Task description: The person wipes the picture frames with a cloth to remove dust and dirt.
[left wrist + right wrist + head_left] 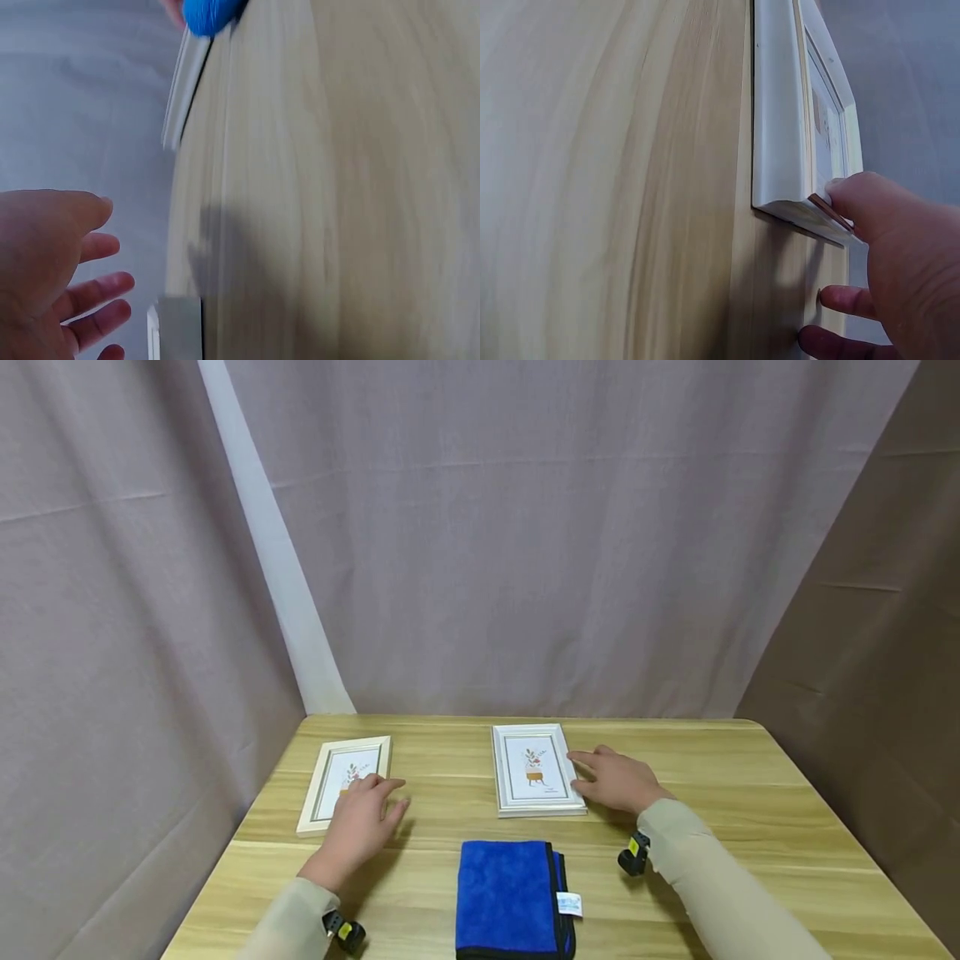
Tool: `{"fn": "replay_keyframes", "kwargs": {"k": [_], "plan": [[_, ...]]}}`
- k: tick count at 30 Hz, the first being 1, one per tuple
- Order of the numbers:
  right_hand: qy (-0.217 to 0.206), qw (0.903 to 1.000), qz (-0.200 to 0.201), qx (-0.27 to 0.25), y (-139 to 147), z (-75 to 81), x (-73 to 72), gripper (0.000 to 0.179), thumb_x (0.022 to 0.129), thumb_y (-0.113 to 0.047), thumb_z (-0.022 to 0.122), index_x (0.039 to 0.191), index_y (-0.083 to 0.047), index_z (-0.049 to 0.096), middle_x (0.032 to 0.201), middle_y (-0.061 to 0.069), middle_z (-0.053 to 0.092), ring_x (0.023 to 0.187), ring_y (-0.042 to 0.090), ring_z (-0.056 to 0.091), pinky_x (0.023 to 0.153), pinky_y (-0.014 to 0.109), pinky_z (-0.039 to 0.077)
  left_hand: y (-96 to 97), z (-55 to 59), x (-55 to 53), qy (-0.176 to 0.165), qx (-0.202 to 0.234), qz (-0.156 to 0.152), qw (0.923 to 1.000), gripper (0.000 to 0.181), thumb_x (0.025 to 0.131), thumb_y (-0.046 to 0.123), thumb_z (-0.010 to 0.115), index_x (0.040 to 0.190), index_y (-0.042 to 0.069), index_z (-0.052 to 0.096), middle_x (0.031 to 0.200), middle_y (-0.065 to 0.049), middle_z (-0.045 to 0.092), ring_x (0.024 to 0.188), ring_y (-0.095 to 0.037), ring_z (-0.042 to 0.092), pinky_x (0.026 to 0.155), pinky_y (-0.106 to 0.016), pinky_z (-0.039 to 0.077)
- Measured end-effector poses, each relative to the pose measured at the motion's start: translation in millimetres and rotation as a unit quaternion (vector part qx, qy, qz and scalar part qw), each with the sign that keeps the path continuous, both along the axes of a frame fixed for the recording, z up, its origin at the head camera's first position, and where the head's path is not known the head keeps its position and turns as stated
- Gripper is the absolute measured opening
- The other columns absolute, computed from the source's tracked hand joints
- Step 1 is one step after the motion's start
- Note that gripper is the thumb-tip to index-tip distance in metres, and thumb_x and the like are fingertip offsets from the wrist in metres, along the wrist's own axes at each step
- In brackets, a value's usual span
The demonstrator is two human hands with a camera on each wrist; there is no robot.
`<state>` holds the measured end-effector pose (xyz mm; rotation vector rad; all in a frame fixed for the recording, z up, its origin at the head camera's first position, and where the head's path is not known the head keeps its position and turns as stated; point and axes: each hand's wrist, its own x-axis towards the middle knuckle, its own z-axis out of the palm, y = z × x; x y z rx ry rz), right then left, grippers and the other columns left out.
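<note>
Right hand (618,783) at three o'clock of the white frame (537,770), with thumb (855,196) touching the near right part of the moulding in the right wrist view. Other fingers held loosely apart, wrapped round nothing visible. Left hand (357,827) at five o'clock of the cream frame (336,778), fingers relaxed and parted, holding nothing; cannot tell from the head view about any contact with the print below.

Seemingly busy with handling the white frame by the three o'clock edge. Best to keep to the moulding and off the clear face, to spare it smudges. For a surer hold, bring fingers under the rim opposite the thumb before any lift; for a small turn or slide, press evenly and low along the side, to avoid tipping. Wise to mind the blue cloth (504,897), folded at six o'clock, and to keep sleeves clear of it.

Lying face up on the counter (720,793), towards the far edge, at two o'clock of the cream frame. Smooth and white, with thick, stepped moulding and crisp corners. Inside, on pale ground: leafy sprigs with a reddish bloom in an orange-brown pot on thin legs. Much alike in the cream frame, but partly hidden.
</note>
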<state>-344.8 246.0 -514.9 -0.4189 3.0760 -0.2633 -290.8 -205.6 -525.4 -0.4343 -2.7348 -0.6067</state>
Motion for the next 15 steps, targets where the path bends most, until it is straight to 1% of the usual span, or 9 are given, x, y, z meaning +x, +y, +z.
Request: {"fn": "replay_keyframes", "kwargs": {"k": [3, 5, 9, 11, 15], "plan": [[-0.002, 0.9999, -0.009, -0.005, 16.6, -0.3, 4.2, 0.066, 0.103, -0.05, 0.072, 0.161, -0.021, 0.059, 0.128, 0.016, 0.067, 0.085, 0.021, 0.061, 0.059, 0.041, 0.051, -12.8, -1.2, -4.0, -0.004, -0.007, 0.014, 0.9999, 0.035, 0.105, 0.03, 0.078, 0.134, 0.01, 0.077, 0.126, -0.016, 0.072, 0.123, -0.046, 0.064, 0.096, -0.068, 0.054], [-0.006, 0.9999, -0.013, -0.009, 28.1, 0.9, 7.8, 0.067, 0.103, -0.05, 0.072, 0.161, -0.02, 0.059, 0.127, 0.016, 0.066, 0.081, 0.021, 0.059, 0.058, 0.039, 0.048, -21.2, -1.5, -6.0, -0.006, -0.013, 0.023, 0.9996, 0.035, 0.105, 0.03, 0.078, 0.134, 0.01, 0.078, 0.129, -0.016, 0.072, 0.121, -0.044, 0.063, 0.09, -0.067, 0.055], [-0.019, 0.9995, -0.023, -0.013, 51.8, 6.2, 15.8, 0.068, 0.104, -0.049, 0.072, 0.163, -0.019, 0.057, 0.123, 0.017, 0.065, 0.077, 0.021, 0.056, 0.058, 0.038, 0.045, -36.6, -2.6, -9.6, -0.003, -0.014, 0.034, 0.9993, 0.035, 0.104, 0.029, 0.078, 0.134, 0.01, 0.078, 0.135, -0.017, 0.071, 0.121, -0.044, 0.061, 0.088, -0.068, 0.053], [-0.026, 0.9992, -0.027, -0.011, 64.7, 8.5, 19.6, 0.069, 0.104, -0.049, 0.071, 0.163, -0.018, 0.055, 0.124, 0.018, 0.064, 0.078, 0.021, 0.056, 0.058, 0.039, 0.045, -43.8, -3.5, -10.4, -0.001, -0.011, 0.039, 0.9992, 0.036, 0.104, 0.029, 0.078, 0.134, 0.011, 0.078, 0.136, -0.018, 0.071, 0.123, -0.045, 0.061, 0.089, -0.069, 0.052], [-0.034, 0.9987, -0.037, -0.001, 94.5, 10.7, 26.5, 0.07, 0.105, -0.05, 0.071, 0.164, -0.017, 0.054, 0.129, 0.023, 0.062, 0.083, 0.025, 0.062, 0.06, 0.043, 0.05, -55.4, -6.3, -11.3, 0.002, -0.003, 0.052, 0.9987, 0.036, 0.104, 0.031, 0.077, 0.134, 0.012, 0.078, 0.135, -0.016, 0.071, 0.12, -0.042, 0.06, 0.084, -0.065, 0.049]]}}
